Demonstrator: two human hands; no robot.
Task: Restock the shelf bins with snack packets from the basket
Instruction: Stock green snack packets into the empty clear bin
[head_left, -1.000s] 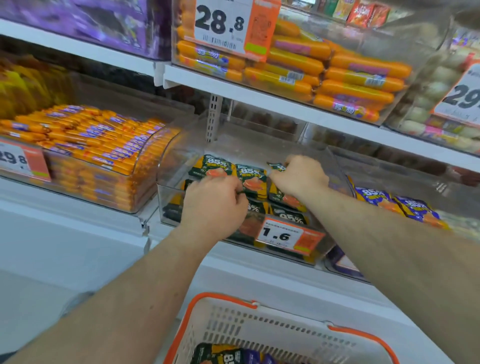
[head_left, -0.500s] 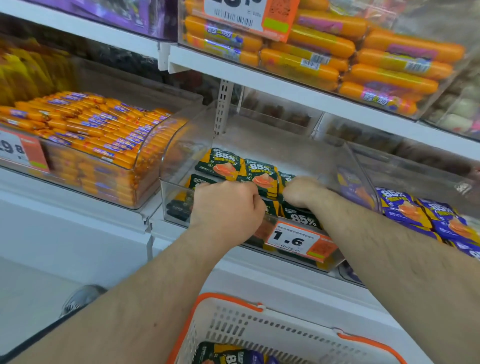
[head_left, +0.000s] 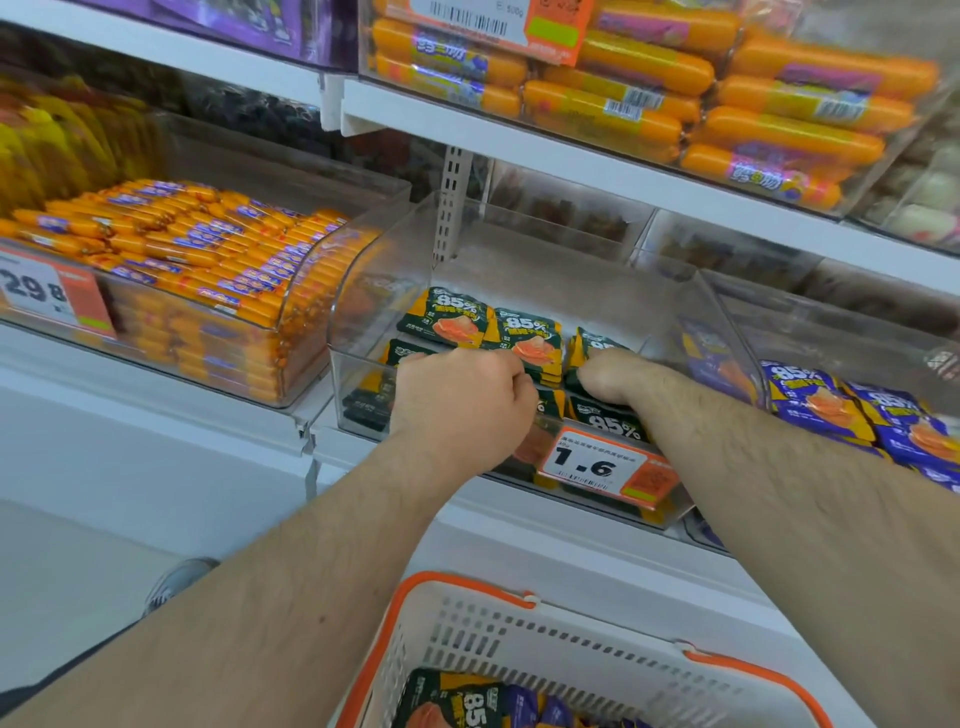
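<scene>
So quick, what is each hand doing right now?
Left hand: fingers curled, down among the dark green 85% snack packets in the clear plastic bin; grip hidden.
Right hand: reaching into the same packets; fingers hidden, cannot tell.

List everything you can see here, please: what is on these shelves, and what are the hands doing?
Clear bin: one, middle shelf, price tag 1.6.
Green snack packets: several, dark green and orange, marked 85%, inside that bin.
Purple snack packets: several, in the bin to the right.
Thin orange sausages: many, in the bin to the left.
Thick orange sausages: many, upper shelf bin.
Basket: one, white with orange rim, bottom, holding green and purple packets.
Left hand: fingers curled, among the green packets at the bin's front; grip hidden.
Right hand: reaching into the same bin; fingers hidden.
</scene>
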